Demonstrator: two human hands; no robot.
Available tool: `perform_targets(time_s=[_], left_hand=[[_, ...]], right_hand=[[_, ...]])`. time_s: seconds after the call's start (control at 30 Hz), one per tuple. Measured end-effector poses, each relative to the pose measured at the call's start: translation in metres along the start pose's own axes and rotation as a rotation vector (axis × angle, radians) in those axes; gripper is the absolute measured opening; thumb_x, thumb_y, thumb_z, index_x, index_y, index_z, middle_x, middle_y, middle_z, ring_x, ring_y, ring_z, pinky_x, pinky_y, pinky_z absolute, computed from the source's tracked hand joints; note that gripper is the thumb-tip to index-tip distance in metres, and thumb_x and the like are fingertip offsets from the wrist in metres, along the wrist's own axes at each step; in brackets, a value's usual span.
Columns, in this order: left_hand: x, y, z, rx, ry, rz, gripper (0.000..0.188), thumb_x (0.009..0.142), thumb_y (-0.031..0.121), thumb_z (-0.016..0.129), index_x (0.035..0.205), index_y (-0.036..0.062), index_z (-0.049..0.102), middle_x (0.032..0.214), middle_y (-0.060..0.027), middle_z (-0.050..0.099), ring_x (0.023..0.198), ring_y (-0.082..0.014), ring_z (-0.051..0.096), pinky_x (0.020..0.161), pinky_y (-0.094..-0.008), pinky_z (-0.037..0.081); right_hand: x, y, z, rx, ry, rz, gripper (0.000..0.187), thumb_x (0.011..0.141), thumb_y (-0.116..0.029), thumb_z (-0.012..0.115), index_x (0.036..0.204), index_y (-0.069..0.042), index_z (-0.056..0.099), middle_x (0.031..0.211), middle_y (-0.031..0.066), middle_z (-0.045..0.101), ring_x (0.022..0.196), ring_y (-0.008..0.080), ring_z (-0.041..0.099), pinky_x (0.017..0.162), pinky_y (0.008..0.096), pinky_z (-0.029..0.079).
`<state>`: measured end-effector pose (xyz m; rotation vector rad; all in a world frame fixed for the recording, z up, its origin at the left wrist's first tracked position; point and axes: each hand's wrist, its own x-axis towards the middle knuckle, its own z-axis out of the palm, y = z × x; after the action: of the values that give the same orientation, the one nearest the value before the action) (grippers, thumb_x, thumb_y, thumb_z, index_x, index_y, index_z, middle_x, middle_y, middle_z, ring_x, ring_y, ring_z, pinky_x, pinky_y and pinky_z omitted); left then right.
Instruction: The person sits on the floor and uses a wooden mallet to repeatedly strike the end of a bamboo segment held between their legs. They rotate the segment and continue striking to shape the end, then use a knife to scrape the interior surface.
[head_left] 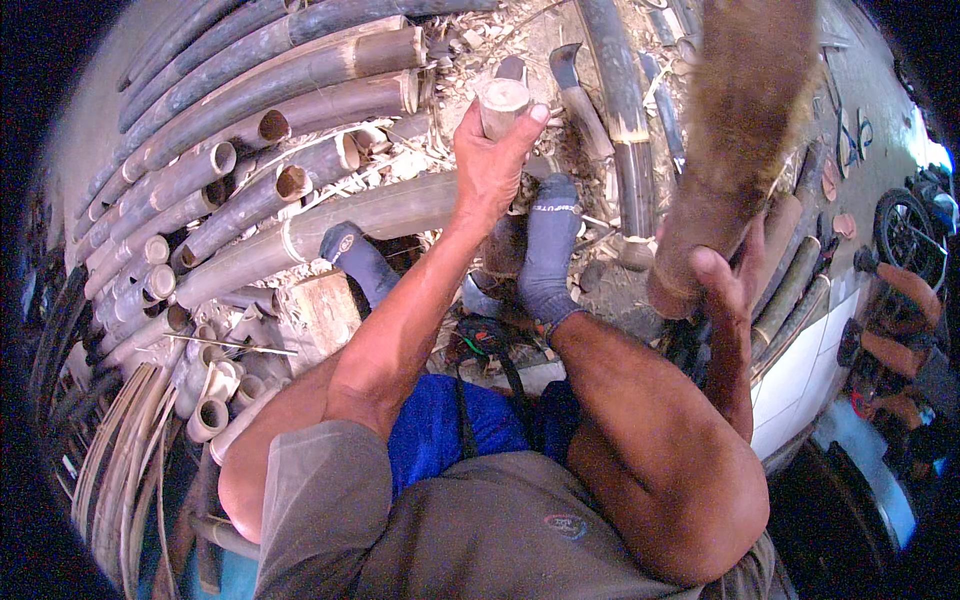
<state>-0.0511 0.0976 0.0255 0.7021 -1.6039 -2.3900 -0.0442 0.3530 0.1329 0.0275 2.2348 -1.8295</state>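
My left hand (490,160), stretched forward, has its fingers wrapped around a short round piece of wood (503,98) with a pale flat end; its far part is darker and partly hidden. On the right, my right hand (728,275) grips the lower end of a thick brown bamboo tube (735,130), thumb on its near side. That tube rises toward the camera and its upper part is blurred. Between the two hands a curved-blade knife (585,110) with a wooden handle lies on the shavings, beside a long dark bamboo pole (622,120).
Many bamboo tubes (330,75) lie side by side at the left. A thick bamboo pole (370,215) crosses in front, under my socked feet (552,235). Thin bamboo strips (125,450) stand lower left. White tiles (800,370) and a motorbike wheel (900,225) are at the right.
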Motion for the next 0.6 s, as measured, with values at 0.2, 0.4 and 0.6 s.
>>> perform_targets(time_s=[0.2,0.4,0.6], left_hand=[[0.004,-0.012,-0.005,0.01,0.06,0.099,0.036,0.088,0.018,0.082,0.116,0.0018,0.066,0.1,-0.0023,0.072,0.087,-0.0091,0.064,0.079,-0.0272,0.054],[-0.001,-0.009,-0.01,-0.004,0.063,-0.018,0.035,0.089,0.018,0.081,0.116,0.0009,0.065,0.101,-0.0023,0.072,0.087,-0.0095,0.065,0.079,-0.0268,0.053],[0.006,-0.019,-0.016,0.122,0.103,0.135,0.038,0.09,0.029,0.081,0.116,0.0051,0.064,0.092,-0.0016,0.069,0.072,-0.0077,0.061,0.056,-0.0252,0.049]], right_hand=[[0.011,-0.022,0.025,-0.139,-0.077,0.012,0.107,0.064,-0.034,0.09,0.151,0.0,0.038,0.134,0.0171,0.06,0.124,0.0305,0.059,0.11,0.0432,0.043],[0.02,-0.048,0.03,-0.208,-0.086,0.009,0.106,0.066,-0.031,0.091,0.153,-0.001,0.037,0.138,0.0183,0.059,0.127,0.0318,0.058,0.109,0.0434,0.044],[0.054,-0.089,0.049,-0.318,-0.15,-0.338,0.091,0.077,-0.026,0.083,0.154,-0.007,0.039,0.131,0.0152,0.065,0.118,0.0268,0.064,0.103,0.0423,0.049]])
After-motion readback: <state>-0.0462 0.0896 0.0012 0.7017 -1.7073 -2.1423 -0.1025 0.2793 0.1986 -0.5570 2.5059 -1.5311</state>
